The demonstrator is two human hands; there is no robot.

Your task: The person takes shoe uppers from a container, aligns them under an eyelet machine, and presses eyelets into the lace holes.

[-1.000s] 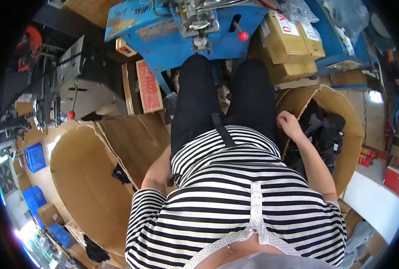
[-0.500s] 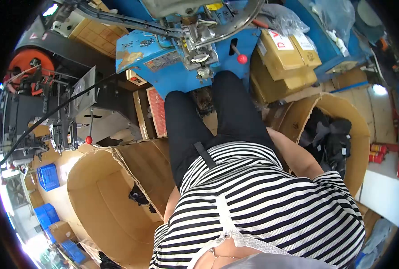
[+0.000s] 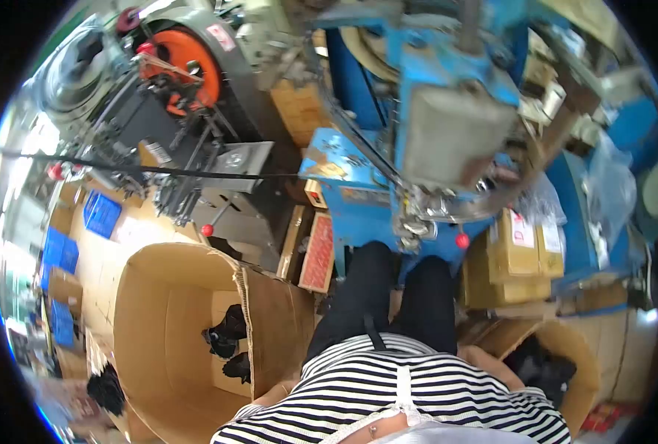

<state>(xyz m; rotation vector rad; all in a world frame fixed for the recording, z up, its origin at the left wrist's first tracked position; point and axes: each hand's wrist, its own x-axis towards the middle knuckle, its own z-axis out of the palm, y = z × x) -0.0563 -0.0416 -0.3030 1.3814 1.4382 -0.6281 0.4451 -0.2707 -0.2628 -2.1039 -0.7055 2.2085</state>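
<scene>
My left hand (image 3: 293, 383) hangs low at my left side, beside the large open cardboard box (image 3: 181, 255); the shirt and the box's wall hide its fingers. Inside that box lie several black fabric pieces (image 3: 229, 329). At my right thigh, next to a second cardboard box (image 3: 584, 348), is my right hand (image 3: 468, 355); its fingers are out of sight. Dark fabric items (image 3: 540, 370) fill part of that second box. In front of my knees stands a blue machine (image 3: 358, 207) with a metal head (image 3: 416, 229) and a red-knobbed lever (image 3: 462, 240).
A dark machine with an orange wheel (image 3: 185, 70) stands at the left, with a red-knobbed lever (image 3: 207, 230). Taped cartons (image 3: 518, 255) are stacked right of the blue machine. Blue crates (image 3: 101, 213) sit on the far-left floor. A black cable (image 3: 218, 176) crosses the view.
The view has tilted up and turned left, so the machines and boxes sit lower and further right. More black pieces show in the left box. Both arms stay low at my sides.
</scene>
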